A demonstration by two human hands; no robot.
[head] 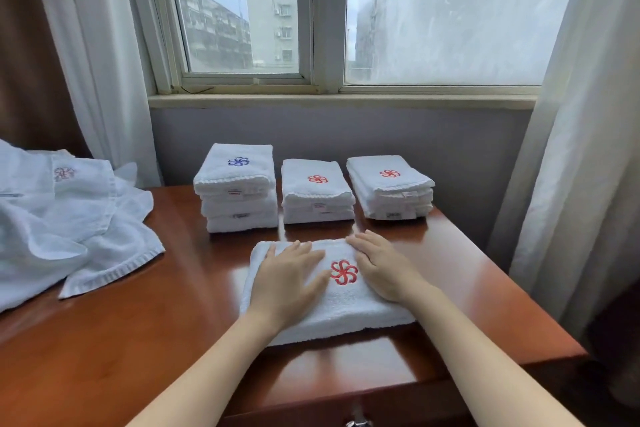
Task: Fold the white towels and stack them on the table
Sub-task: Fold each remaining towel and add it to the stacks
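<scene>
- The left hand (287, 282) lies flat on the folded towel (346, 303), fingers straight and slightly spread. It presses down and grasps nothing.
- The right hand (379, 270) rests palm down on the same towel, fingers straight and together, likewise holding nothing.
- Between the two hands, the towel's red pinwheel emblem (343, 272) shows on its top face.
- That towel sits on the glossy wooden table (138, 340), near the edge closest to the person.
- Beyond the towel stand three stacks of folded white towels in a row, apart from it and from each other.
- Beyond it to the left is the blue-marked stack (239, 191), the tallest of the three.
- Straight beyond it is the middle stack (317, 194), which carries a red emblem.
- Beyond it to the right is the right-hand stack (389, 189), also marked in red.
- Well to the towel's left, a heap of unfolded towels (69, 229) sprawls over the table edge.
- Far beyond the towel, past the stacks, is the window (311, 10), with a pale curtain (571, 149) hanging at its right.
</scene>
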